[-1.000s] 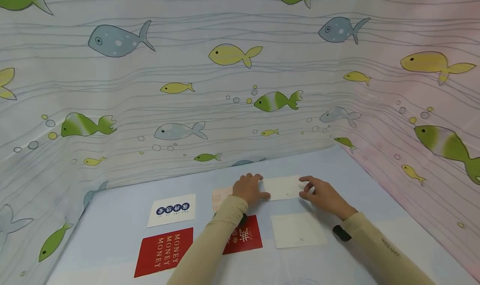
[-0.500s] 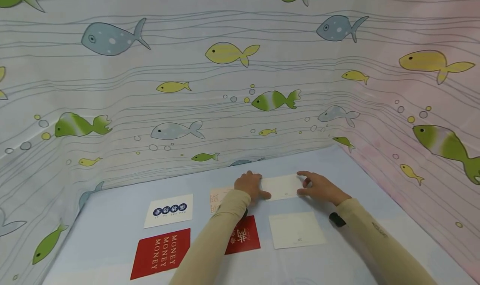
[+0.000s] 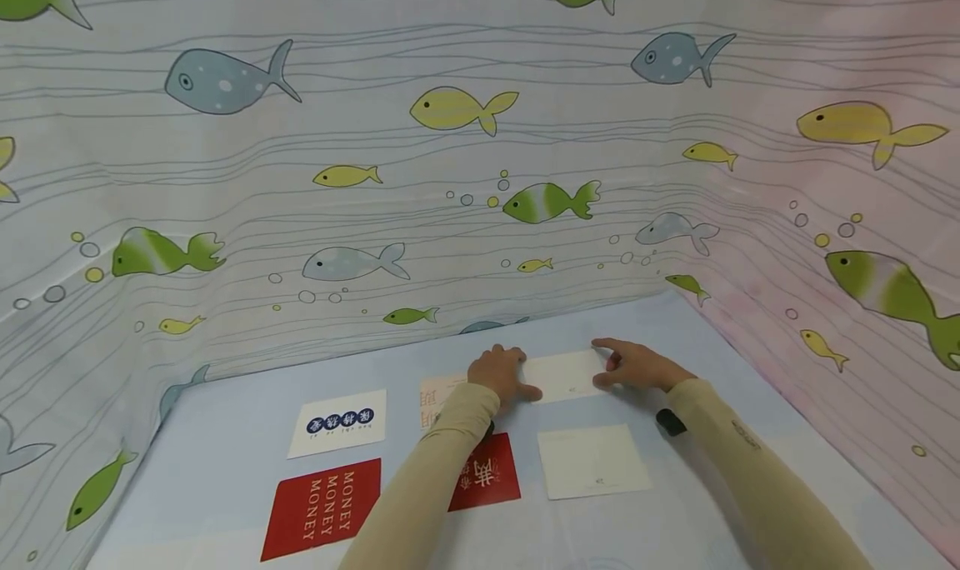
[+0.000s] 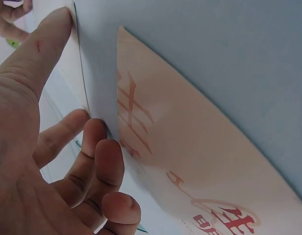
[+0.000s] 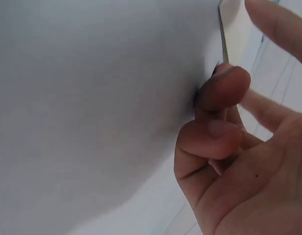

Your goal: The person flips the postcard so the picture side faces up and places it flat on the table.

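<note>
A blank white card [image 3: 566,376] with a tiny print near its lower edge lies flat at the back of the table, between both hands. My left hand [image 3: 501,376] spans its left edge, thumb on the lower corner and index finger by the upper one. In the left wrist view, the thumb [image 4: 55,29] presses on the card's edge while the other fingers bend loosely. At the right edge is my right hand [image 3: 637,367], index finger stretched toward the upper corner, thumb at the side. Its other fingers [image 5: 214,112] are curled inward in the right wrist view.
Below lies a second white card [image 3: 595,462]. A peach card [image 4: 170,127] and a red card with white characters [image 3: 491,474] are partly hidden by the left arm. Farther left are a white card with blue circles [image 3: 339,422] and a red MONEY card [image 3: 322,507]. Fish-patterned cloth [image 3: 420,220] walls the back.
My right hand has shifted slightly left and away from me along the card's right edge, its index finger straightening. My left hand stays at the left edge. The head view has turned slightly.
</note>
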Demonstrator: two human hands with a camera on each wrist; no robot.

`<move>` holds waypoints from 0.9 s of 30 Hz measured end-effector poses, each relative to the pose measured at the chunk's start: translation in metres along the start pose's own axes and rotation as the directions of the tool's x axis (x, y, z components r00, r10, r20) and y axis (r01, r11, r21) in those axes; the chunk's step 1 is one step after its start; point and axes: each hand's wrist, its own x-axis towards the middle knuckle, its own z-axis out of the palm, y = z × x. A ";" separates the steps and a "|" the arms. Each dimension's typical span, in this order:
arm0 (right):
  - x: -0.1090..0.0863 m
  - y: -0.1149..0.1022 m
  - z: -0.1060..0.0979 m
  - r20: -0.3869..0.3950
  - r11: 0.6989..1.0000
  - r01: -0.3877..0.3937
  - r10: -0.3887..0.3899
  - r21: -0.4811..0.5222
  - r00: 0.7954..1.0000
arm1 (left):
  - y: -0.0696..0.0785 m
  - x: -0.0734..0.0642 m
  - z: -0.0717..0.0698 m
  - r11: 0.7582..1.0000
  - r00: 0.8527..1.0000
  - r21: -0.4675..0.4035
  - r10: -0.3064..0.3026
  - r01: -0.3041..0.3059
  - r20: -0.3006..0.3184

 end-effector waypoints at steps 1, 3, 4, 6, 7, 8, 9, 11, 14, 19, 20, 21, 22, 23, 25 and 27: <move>0.001 0.000 0.000 0.012 1.000 0.003 -0.003 0.009 1.000 | -0.001 0.000 0.001 1.000 1.000 0.001 -0.002 0.002 0.000; 0.003 0.001 -0.001 0.024 1.000 0.003 -0.003 0.022 1.000 | -0.001 0.000 0.001 1.000 1.000 -0.005 -0.005 0.005 0.002; 0.004 0.002 0.000 0.025 1.000 0.000 0.000 0.028 1.000 | -0.001 -0.001 0.002 1.000 1.000 -0.012 -0.007 0.007 0.003; 0.004 0.004 0.000 0.020 0.999 0.002 -0.003 0.040 1.000 | -0.002 -0.001 0.003 1.000 1.000 -0.022 -0.003 0.003 0.000; 0.004 0.004 0.000 0.014 0.999 -0.002 0.001 0.050 1.000 | -0.002 -0.001 0.003 1.000 1.000 -0.027 -0.003 0.003 -0.003; 0.005 0.005 0.001 0.009 0.998 -0.003 0.003 0.059 1.000 | -0.002 -0.001 0.003 1.000 1.000 -0.031 -0.003 0.002 -0.005; 0.005 0.005 0.001 0.003 0.998 -0.004 0.004 0.069 1.000 | -0.002 -0.001 0.004 0.999 1.000 -0.033 -0.003 0.002 -0.010; 0.005 0.006 0.001 -0.008 0.996 -0.009 0.010 0.084 1.000 | -0.003 -0.001 0.005 1.000 1.000 -0.031 -0.007 0.006 -0.014; 0.005 0.005 0.003 -0.024 0.995 -0.012 0.015 0.103 1.000 | -0.002 -0.001 0.005 1.000 1.000 -0.029 -0.011 0.010 -0.025; 0.002 0.007 0.007 -0.062 0.993 -0.015 0.023 0.113 0.998 | -0.001 -0.004 0.002 0.995 0.998 -0.092 -0.035 0.030 -0.057; 0.002 0.007 0.008 -0.070 0.993 -0.018 0.026 0.114 0.997 | 0.000 -0.005 0.001 0.992 0.997 -0.119 -0.048 0.040 -0.062; 0.002 0.007 0.008 -0.077 0.993 -0.022 0.031 0.117 0.997 | -0.001 -0.005 0.001 0.989 0.996 -0.140 -0.060 0.051 -0.063; 0.002 0.007 0.009 -0.083 0.993 -0.019 0.029 0.116 0.996 | -0.001 -0.005 0.002 0.985 0.995 -0.163 -0.072 0.061 -0.065; 0.001 0.007 0.009 -0.088 0.993 -0.017 0.027 0.115 0.996 | -0.001 -0.004 0.002 0.980 0.994 -0.186 -0.086 0.073 -0.063; 0.001 0.006 0.010 -0.101 0.993 -0.021 0.033 0.118 0.994 | -0.002 -0.003 0.003 0.969 0.992 -0.227 -0.112 0.097 -0.054; 0.000 0.006 0.010 -0.113 0.993 -0.018 0.031 0.118 0.993 | -0.003 -0.002 0.004 0.958 0.990 -0.263 -0.130 0.114 -0.044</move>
